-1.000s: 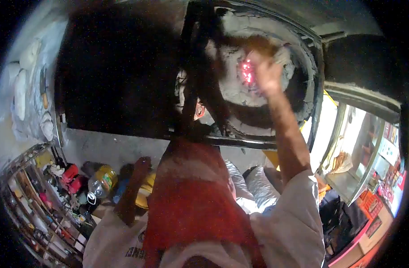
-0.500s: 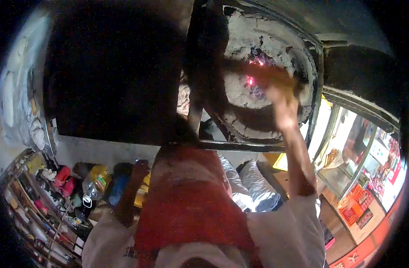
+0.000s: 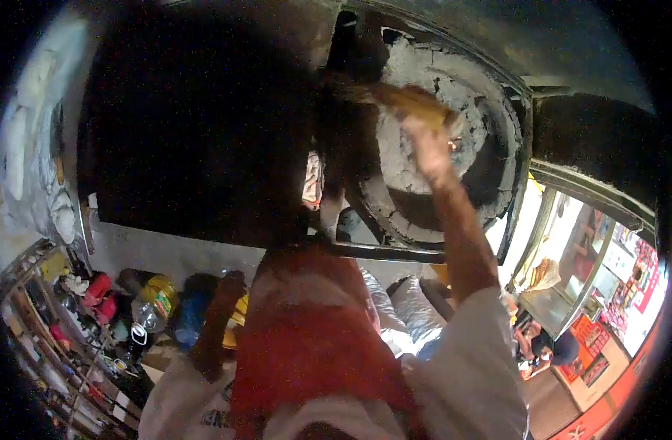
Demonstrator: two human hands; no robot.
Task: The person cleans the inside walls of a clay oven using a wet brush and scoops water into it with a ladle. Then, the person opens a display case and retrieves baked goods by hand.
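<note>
My right hand (image 3: 427, 143) is closed around a yellow-brown brush (image 3: 416, 103) over the left part of a round, ash-grey stove top (image 3: 405, 150). The brush's darker end points left and is blurred, so its bristles are hard to make out. A small glow of embers (image 3: 454, 144) shows at the stove's middle, just right of my wrist and partly hidden. My left hand (image 3: 232, 284) hangs low at my side in deep shadow, near a plastic bottle; its fingers cannot be made out.
A large black surface (image 3: 196, 132) adjoins the stove on the left. Below stand a clear plastic bottle (image 3: 154, 308), silvery bags (image 3: 416, 308) and a cluttered rack (image 3: 64, 352). Past the window frame (image 3: 589, 271) at right, a person in dark clothing (image 3: 559, 348) is visible.
My right hand and the brush have swept left across the stove, from over the embers. The embers are now mostly hidden. A person has come into sight at lower right. My left hand stays low.
</note>
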